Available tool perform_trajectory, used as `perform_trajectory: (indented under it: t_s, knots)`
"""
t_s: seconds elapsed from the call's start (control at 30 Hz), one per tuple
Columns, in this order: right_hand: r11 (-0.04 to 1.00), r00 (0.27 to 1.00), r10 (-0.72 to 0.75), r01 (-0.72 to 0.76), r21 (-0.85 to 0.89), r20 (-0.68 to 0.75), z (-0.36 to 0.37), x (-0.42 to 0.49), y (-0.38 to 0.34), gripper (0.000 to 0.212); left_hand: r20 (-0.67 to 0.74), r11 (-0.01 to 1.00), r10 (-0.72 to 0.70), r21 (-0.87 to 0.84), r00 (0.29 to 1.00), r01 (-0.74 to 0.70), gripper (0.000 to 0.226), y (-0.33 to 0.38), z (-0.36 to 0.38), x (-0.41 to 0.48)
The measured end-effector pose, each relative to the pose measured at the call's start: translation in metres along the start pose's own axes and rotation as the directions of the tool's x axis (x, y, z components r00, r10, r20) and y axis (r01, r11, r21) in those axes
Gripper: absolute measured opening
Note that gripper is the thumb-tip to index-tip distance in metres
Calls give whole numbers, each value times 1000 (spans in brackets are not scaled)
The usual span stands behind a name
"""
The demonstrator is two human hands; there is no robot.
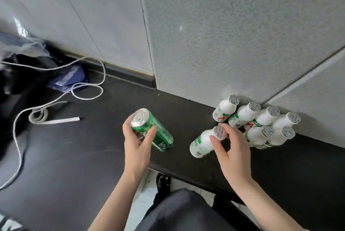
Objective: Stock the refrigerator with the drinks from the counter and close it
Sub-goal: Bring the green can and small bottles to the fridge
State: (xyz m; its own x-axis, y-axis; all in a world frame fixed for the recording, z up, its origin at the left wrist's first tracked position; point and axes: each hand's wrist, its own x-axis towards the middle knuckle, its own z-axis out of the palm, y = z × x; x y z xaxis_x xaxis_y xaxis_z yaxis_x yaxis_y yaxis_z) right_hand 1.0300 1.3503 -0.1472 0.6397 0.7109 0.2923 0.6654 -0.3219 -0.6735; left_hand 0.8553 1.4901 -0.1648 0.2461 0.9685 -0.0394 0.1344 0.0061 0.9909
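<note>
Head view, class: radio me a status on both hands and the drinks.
Left hand grips green can. Right hand pinches cap of one white bottle. Six more bottles clustered behind it. Nothing blocking; refrigerator out of view.

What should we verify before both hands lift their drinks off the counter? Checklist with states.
1. Left hand grips green aluminium can: ok.
2. Right hand pinches foil cap of white plastic bottle: ok.
3. That bottle clear of six clustered white bottles: cannot tell, fingers hide the gap.
4. White cable on black counter away from both hands: ok.
5. Refrigerator door open: cannot tell, not in view.
</note>
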Motion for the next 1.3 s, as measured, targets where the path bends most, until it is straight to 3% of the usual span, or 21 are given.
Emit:
perform_trajectory:
  t_s: [0.3, 0.43, 0.6, 0.77, 1.07, 1.3]
  knots:
    - [920, 913, -340, 274, 282, 224, 15, -24, -23, 36, -334, 993, -106, -81, 937, 83, 45, 6, -55, -132]
    - [856, 812, -452, 278, 435, 370, 39, -59, -39, 34, -570, 988, -152, -93, 807, 120, 43, -15, -77, -216]
    - [822, 652, -527, 227, 523, 545, 52, -124, -58, 40, -734, 944, -315, -176, 602, 279, 45, -38, -85, -322]
    - [799, 459, -595, 242, 551, 660, 51, -166, -76, 35, -806, 913, -389, -274, 446, 301, 49, -50, -84, -376]
    - [736, 288, -675, 337, 588, 680, 45, -245, -124, 37, -844, 921, -389, -342, 369, 187, 51, -53, -110, -449]
    - [687, 103, -716, 280, 670, 691, 21, -387, -184, 30, -909, 927, -375, -362, 183, 103, 53, -55, -175, -601]
